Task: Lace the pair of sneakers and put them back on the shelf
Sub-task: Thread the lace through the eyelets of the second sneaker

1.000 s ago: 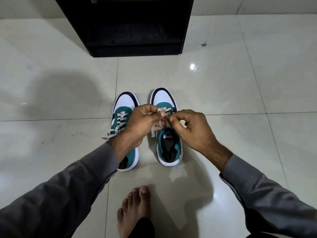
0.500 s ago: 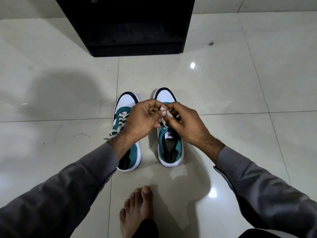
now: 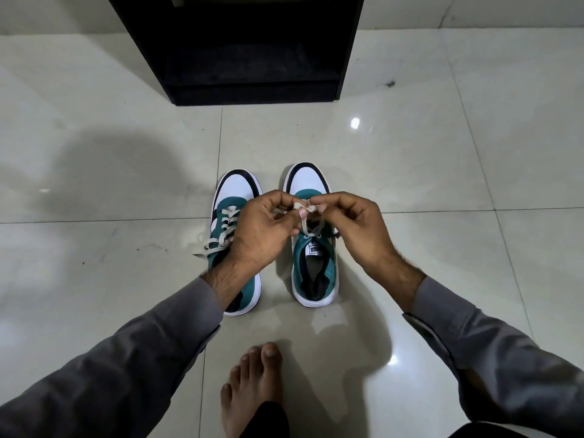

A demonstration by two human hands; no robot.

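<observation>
Two teal and white sneakers stand side by side on the tiled floor, toes pointing away from me. The left sneaker (image 3: pixel 236 197) is laced with a cream lace, its ends trailing to the left. Above the right sneaker (image 3: pixel 313 270), my left hand (image 3: pixel 262 229) and my right hand (image 3: pixel 357 226) pinch its cream lace (image 3: pixel 308 227) between fingertips, the strands rising from the upper eyelets. My left wrist covers part of the left sneaker.
A black shelf unit (image 3: pixel 240 49) stands on the floor straight ahead, its low compartment open toward me. My bare foot (image 3: pixel 252 387) rests on the tiles below the sneakers. Pale glossy tiles (image 3: pixel 442 172) stretch to both sides.
Both hands have lifted slightly and drawn the lace up off the right sneaker, my right hand shifting outward to the right. The sneakers have stayed in place.
</observation>
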